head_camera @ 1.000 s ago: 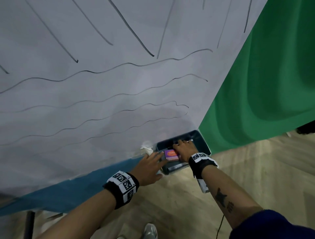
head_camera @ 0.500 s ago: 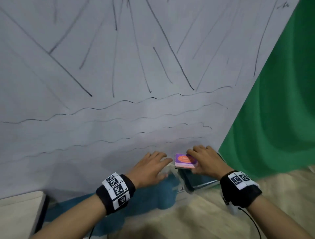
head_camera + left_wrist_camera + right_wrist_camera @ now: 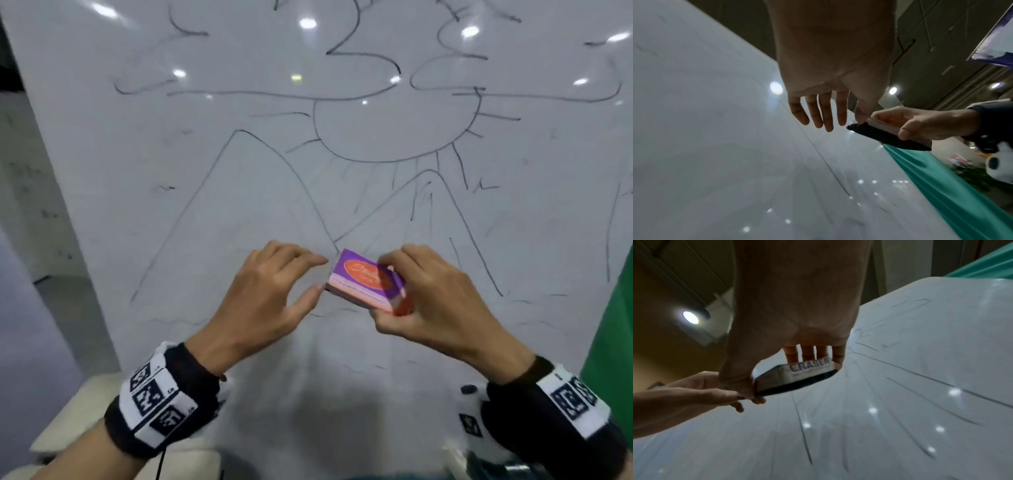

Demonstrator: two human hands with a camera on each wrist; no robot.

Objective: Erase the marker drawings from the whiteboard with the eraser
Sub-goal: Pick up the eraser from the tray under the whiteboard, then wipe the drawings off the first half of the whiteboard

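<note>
Head view: the right hand [image 3: 442, 301] grips a small block eraser with a purple and orange printed top [image 3: 364, 279] by one end, thumb below and fingers curled over the far edge, in front of the white glossy whiteboard [image 3: 239, 192]. The end inside the grip is covered. The left hand [image 3: 267, 301] sits just beside the eraser's free end, fingers loosely bent and holding nothing; whether its fingertips touch the eraser is hard to tell. Black marker drawings [image 3: 387, 137] of a sun, peaks and clouds cover the board, cut off at the top edge. A green curtain [image 3: 613, 329] shows only as a strip at the right. Both wrists wear black bands with printed marker squares [image 3: 161, 401].

Left wrist view: the left hand [image 3: 828, 81] spreads relaxed fingers [image 3: 826, 116]; its thumb meets the eraser's [image 3: 892, 134] corner. The dark felt underside faces the whiteboard [image 3: 715, 146], apart from it.

Right wrist view: the right hand [image 3: 793, 321] clamps the eraser [image 3: 797, 376], its label reading ERASER; the left hand [image 3: 701, 391] is partly hidden behind the thumb. Lines on the whiteboard [image 3: 900, 402] blur.
</note>
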